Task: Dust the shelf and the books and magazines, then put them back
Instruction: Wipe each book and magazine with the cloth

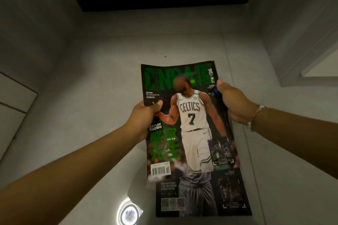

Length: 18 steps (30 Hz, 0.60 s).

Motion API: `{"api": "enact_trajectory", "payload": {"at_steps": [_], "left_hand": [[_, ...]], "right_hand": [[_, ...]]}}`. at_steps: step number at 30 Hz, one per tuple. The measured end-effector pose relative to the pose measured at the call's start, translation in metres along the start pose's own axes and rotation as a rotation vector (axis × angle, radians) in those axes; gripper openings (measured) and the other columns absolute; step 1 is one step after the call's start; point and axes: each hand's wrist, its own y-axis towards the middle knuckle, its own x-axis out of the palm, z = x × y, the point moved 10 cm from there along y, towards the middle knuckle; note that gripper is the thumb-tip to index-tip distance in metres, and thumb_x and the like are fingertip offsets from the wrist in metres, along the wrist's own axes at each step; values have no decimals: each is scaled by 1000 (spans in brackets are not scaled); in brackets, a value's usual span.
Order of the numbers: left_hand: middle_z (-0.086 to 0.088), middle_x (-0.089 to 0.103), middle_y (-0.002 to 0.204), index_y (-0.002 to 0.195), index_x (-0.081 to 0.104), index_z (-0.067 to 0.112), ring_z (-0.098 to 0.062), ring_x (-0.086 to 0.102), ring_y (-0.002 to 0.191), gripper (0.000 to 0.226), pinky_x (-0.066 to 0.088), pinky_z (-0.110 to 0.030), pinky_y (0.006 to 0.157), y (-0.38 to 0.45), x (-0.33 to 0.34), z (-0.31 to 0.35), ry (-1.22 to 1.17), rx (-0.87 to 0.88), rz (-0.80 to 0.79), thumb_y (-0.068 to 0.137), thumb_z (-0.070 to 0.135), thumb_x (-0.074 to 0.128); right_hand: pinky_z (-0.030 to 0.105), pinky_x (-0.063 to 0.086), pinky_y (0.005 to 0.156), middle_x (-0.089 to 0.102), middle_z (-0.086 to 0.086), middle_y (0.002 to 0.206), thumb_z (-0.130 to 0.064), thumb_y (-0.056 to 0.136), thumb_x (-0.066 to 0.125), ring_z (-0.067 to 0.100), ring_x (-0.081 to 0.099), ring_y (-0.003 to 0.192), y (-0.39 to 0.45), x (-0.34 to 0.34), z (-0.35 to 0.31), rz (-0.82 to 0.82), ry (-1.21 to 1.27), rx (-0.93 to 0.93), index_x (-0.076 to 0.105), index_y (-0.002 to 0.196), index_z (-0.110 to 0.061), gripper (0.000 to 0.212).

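we pinch the magazine (192, 133) at both edges, left hand (146, 117) and right hand (232, 104), likely mid-dusting, with reshelving it probably next.

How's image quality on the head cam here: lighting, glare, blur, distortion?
Head view: dim, grey overall; a bright ring-shaped glare sits low in the frame beside the magazine; the magazine's title and small print are soft with blur, while the jersey lettering is readable; wide-angle distortion bends the walls and stretches the forearms; the left hand and right hand are fairly sharp.
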Motion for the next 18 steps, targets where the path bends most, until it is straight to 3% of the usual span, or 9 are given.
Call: {"api": "enact_trajectory", "payload": {"at_steps": [5,10,14,18], "left_hand": [[-10,72,98,101,64,17,-27,69,88,12,56,-39,76,6,-16,8,-37,19,107,93,12,57],[-9,71,102,110,63,17,-30,68,92,17,55,-46,83,9,-34,4,-82,14,231,93,15,57],[-10,70,104,112,62,15,-30,67,94,19,54,-46,86,12,-47,9,-70,47,299,93,14,58],[-9,69,101,109,61,16,-27,67,88,16,54,-40,79,14,-56,14,-37,70,325,93,14,58]], "right_hand": [[50,47,96,64,17,109,-46,100,33,33,62,102,-20,9,15,-59,-169,-28,59,110,-13,43],[46,44,96,61,25,107,-32,103,28,38,58,101,-42,8,22,-114,-409,-90,53,84,-16,35],[33,38,92,55,17,124,-32,103,25,30,53,108,-57,4,33,-204,-615,-80,55,110,-14,35],[24,38,76,55,-1,95,-35,102,28,10,51,84,-66,-1,40,-264,-750,-64,50,85,-26,29]]}}
